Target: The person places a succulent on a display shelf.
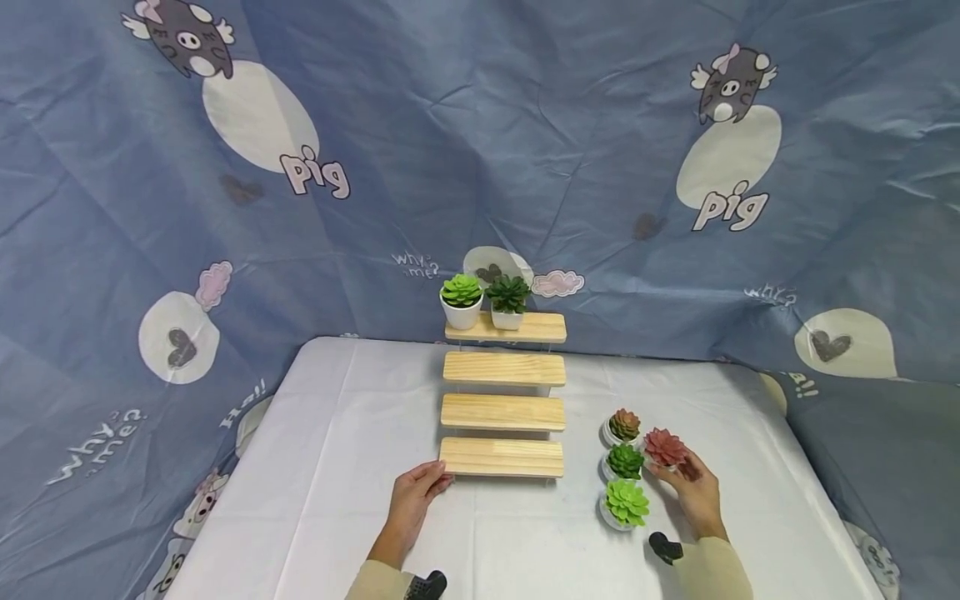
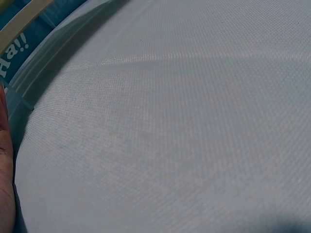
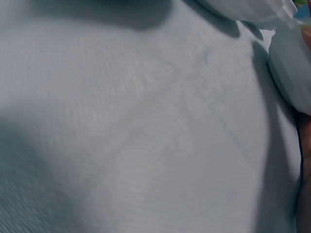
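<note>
A tiered display stand with several pale wooden shelves (image 1: 502, 412) stands near the middle of the table. My left hand (image 1: 416, 496) pinches the front left corner of its lowest shelf; the left wrist view shows only part of that hand (image 2: 6, 174) at the edge. On the right, my right hand (image 1: 693, 492) grips a red potted succulent (image 1: 664, 448), whose white pot (image 3: 291, 68) appears in the right wrist view. Beside it are a brownish-orange succulent (image 1: 624, 425), a dark green one (image 1: 625, 462) and a bright green one (image 1: 626, 503), in white pots.
On the top shelf, a light green succulent (image 1: 461, 292) and a dark green succulent (image 1: 508, 296) stand side by side in white pots. A white cloth (image 1: 360, 417) covers the table. Blue printed fabric (image 1: 465, 167) hangs behind and around it.
</note>
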`<state>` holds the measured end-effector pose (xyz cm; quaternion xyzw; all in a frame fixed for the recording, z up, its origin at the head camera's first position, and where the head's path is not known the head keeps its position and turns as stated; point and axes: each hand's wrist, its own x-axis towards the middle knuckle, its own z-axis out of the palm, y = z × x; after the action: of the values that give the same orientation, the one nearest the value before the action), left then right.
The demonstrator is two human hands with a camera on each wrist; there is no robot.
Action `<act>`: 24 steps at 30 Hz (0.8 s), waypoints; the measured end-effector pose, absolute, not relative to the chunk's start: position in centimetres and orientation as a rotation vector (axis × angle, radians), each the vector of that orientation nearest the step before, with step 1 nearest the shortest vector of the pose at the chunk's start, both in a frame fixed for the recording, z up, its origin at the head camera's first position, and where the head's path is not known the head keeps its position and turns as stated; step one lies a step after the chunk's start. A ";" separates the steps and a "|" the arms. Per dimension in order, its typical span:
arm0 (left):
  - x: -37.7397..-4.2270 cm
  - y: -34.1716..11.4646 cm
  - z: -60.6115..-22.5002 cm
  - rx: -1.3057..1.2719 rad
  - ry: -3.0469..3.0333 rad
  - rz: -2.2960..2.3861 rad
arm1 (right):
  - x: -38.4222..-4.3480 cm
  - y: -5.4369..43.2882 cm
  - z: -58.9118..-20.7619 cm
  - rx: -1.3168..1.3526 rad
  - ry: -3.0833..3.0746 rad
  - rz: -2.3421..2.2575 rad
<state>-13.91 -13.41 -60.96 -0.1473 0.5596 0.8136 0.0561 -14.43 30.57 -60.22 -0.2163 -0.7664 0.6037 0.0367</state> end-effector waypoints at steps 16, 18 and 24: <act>-13.7 -13.7 -60.9 -0.457 1.702 2.458 | -14.8 30.1 -58.7 -0.735 -2.184 1.850; -13.7 -13.7 -60.9 -0.456 1.712 2.454 | -14.8 30.0 -58.2 -0.723 -2.184 1.865; -13.8 -13.5 -60.9 -0.452 1.705 2.454 | -14.9 29.6 -56.3 -0.677 -2.169 1.900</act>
<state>-13.78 -13.53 -60.93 -0.1494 0.5633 0.8104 0.0597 -14.88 29.61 -56.27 -0.2276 -0.7295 0.6388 0.0896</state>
